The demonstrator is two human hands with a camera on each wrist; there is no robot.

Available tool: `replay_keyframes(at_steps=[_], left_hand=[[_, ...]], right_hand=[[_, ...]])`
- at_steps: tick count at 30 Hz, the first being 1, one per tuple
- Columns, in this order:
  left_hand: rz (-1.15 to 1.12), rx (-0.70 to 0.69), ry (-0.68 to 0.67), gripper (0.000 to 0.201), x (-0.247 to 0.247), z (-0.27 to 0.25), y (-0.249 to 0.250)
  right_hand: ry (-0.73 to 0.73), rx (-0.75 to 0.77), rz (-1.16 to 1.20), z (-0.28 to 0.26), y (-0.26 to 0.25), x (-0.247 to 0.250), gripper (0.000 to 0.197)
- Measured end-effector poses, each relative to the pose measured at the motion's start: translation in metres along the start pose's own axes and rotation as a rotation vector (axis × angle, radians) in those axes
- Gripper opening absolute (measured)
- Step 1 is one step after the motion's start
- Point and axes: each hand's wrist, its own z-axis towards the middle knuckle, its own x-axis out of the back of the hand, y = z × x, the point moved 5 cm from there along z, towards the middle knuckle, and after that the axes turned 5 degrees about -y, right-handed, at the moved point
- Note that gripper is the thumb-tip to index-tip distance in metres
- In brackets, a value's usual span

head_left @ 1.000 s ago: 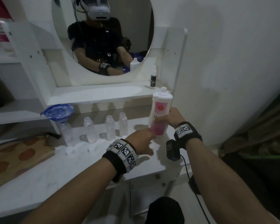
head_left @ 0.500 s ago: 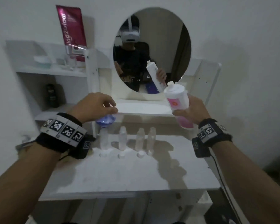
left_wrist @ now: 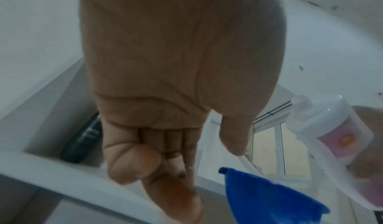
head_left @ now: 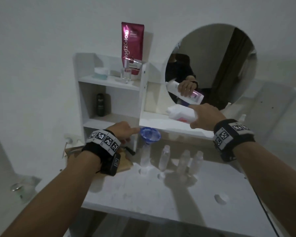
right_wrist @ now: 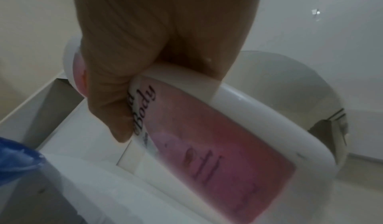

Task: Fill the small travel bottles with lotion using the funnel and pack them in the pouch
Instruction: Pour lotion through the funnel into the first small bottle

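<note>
Barely started tbh: right hand (head_left: 204, 117) grips the lotion (head_left: 181, 114), tipped toward the funnel (head_left: 150, 135) sitting in the first bottle (head_left: 145, 157). Left hand (head_left: 122, 131), fingers loosely curled and empty, hovers beside the funnel. All four bottles look empty, no pouch in sight.

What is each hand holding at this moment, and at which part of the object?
The right hand grips the lotion bottle around its lower body, tilted toward the funnel. The left hand holds nothing; its fingers reach toward the funnel's rim.

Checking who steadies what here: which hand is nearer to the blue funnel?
Left. The left hand sits right beside the blue funnel, thumb almost at its rim. The right hand is farther off, up and to the right, gripping the tilted lotion bottle.
</note>
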Motion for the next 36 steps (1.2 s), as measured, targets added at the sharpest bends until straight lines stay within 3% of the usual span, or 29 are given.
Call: replay_keyframes(at_steps=[6,14,19,36], left_hand=[[-0.264,-0.002,-0.079,0.054,-0.012,0.011,0.001],[-0.361,-0.014,-0.078,0.033,-0.018,0.025,-0.004],[-0.449,-0.006,-0.150,0.027,-0.021,0.025,-0.007],[-0.460,-0.011,-0.151,0.030,-0.020,0.019,0.000]], right_hand=[[-0.081,0.053,-0.171,0.017,-0.020,0.000,0.046],[-0.147,0.088,-0.313,0.027,-0.034,-0.005,0.045],[-0.166,0.108,-0.390,0.031,-0.043,-0.011,0.044],[-0.153,0.207,-0.604,0.035,-0.059,-0.003,0.041]])
